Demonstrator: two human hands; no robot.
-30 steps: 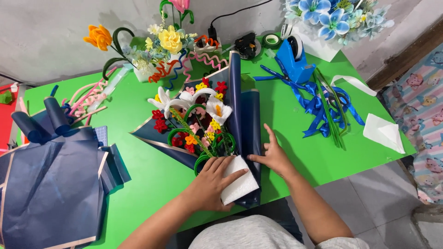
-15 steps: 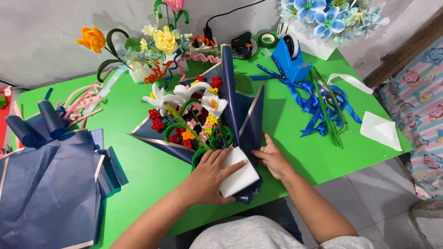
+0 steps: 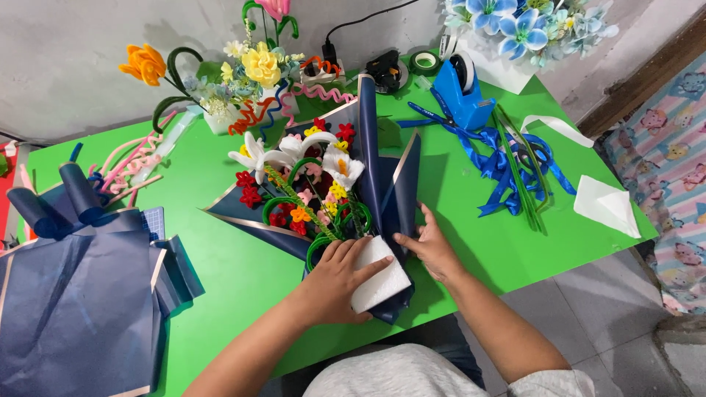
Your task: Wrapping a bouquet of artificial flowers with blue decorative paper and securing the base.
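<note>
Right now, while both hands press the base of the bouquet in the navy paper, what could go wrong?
1. The raised fold of the navy wrapping paper stands loose; it may flop open.
2. The left hand presses the white wrap near the table edge; the bouquet might slide off.
3. The right hand could crease the paper.
</note>
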